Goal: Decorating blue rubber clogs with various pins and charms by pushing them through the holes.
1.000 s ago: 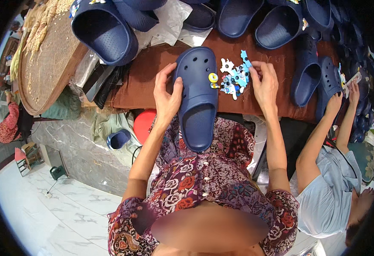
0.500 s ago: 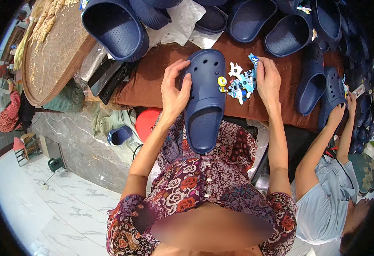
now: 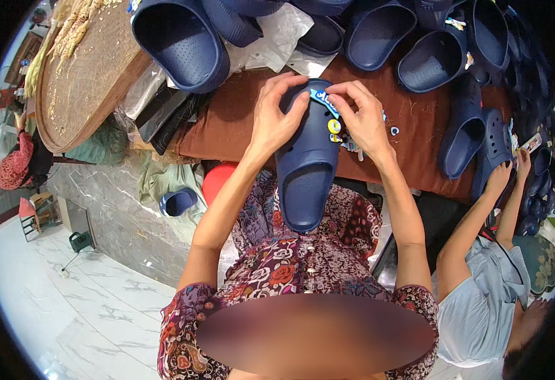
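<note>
A navy blue clog (image 3: 306, 183) lies in front of me, toe pointing away, partly over the edge of the brown-covered table. My left hand (image 3: 274, 120) grips its toe from the left, with the thumb on top close to a blue banner-shaped shoe charm (image 3: 323, 100). Pinched between thumb and fingers, that charm is in my right hand (image 3: 365, 120), against the holes of the toe. Whether its stud is in a hole is hidden. Small yellow charms (image 3: 334, 128) show at the clog's right side. More loose charms (image 3: 355, 148) lie partly covered under my right hand.
Several navy clogs (image 3: 379, 38) line the table's far side, some on white plastic (image 3: 277, 41). A round woven tray (image 3: 81, 95) stands at the left. On the right, another person's hands (image 3: 502, 174) work at a clog. A clog (image 3: 178, 201) rests on cloth at lower left.
My right hand has carried the blue charm left from beside the pile onto the clog's toe. My left hand has shifted up and right along the toe, its thumb now near the charm.
</note>
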Demonstrator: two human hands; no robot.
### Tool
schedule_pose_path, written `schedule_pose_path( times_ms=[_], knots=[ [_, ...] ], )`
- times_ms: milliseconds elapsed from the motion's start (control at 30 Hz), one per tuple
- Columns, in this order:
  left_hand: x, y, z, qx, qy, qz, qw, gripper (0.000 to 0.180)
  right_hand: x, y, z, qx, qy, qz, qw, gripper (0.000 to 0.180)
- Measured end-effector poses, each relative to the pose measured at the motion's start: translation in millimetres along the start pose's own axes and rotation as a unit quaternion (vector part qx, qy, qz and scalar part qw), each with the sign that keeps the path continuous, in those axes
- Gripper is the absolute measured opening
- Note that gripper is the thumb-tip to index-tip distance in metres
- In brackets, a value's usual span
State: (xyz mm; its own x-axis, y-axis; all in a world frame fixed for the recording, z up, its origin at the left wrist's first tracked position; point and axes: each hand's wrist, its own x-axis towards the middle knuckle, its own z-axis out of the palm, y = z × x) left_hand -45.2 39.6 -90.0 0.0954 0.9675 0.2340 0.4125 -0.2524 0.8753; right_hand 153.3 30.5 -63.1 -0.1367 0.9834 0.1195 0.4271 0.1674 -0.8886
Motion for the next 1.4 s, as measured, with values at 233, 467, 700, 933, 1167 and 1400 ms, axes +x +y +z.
schedule_pose_path(
  times_ms=[233,467,700,933,1167,1400],
  knots=[
    [11.2,-1.6,11.5,0.003,-0.045,-0.007,0.999,0.031,2.8,9.2,5.1,0.011,0.023,0.015,1.0,0.016],
    [9.3,-3.2,15.2,0.019,-0.023,-0.003,1.0,0.03,2.9,24.7,-0.9,0.082,-0.023,0.06,0.995,0.022],
    [6.7,-10.6,11.7,-0.054,-0.022,-0.069,0.996,0.032,22.6,33.8,-8.9,0.16,-0.077,0.118,0.977,0.043],
    [1.4,-18.7,15.6,0.021,-0.016,-0.063,0.998,0.033,50.9,46.2,-20.7,0.141,-0.209,0.145,0.957,0.056],
    [4.6,-15.4,16.3,-0.009,-0.026,-0.083,0.996,0.034,67.7,51.9,-20.7,0.094,-0.26,0.159,0.948,0.06],
    [5.7,-10.0,15.0,0.001,-0.026,-0.077,0.997,0.036,78.4,29.1,-20.3,-0.001,-0.284,0.172,0.943,0.057]
  ],
)
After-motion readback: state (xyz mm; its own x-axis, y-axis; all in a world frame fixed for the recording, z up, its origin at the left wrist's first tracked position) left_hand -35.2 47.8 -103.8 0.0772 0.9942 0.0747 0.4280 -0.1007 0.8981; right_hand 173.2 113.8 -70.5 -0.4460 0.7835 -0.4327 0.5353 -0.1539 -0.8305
